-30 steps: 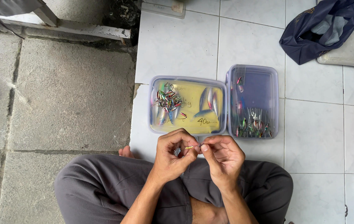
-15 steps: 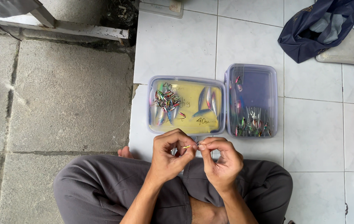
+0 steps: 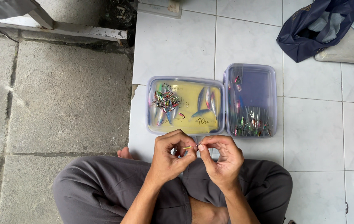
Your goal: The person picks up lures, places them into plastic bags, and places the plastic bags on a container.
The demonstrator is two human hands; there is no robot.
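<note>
Small lure piece (image 3: 188, 147), yellowish and thin, sits pinched between your left hand (image 3: 169, 155) and right hand (image 3: 222, 159), above your crossed legs at the near edge of the white tiled floor (image 3: 177, 45). Fingertips of both hands press together on it. It looks light, stiff and probably sharp-tipped, so grip its body. Just beyond lie the yellow-lined tray (image 3: 220, 110) and the purple tray (image 3: 273, 99), touching.
</note>
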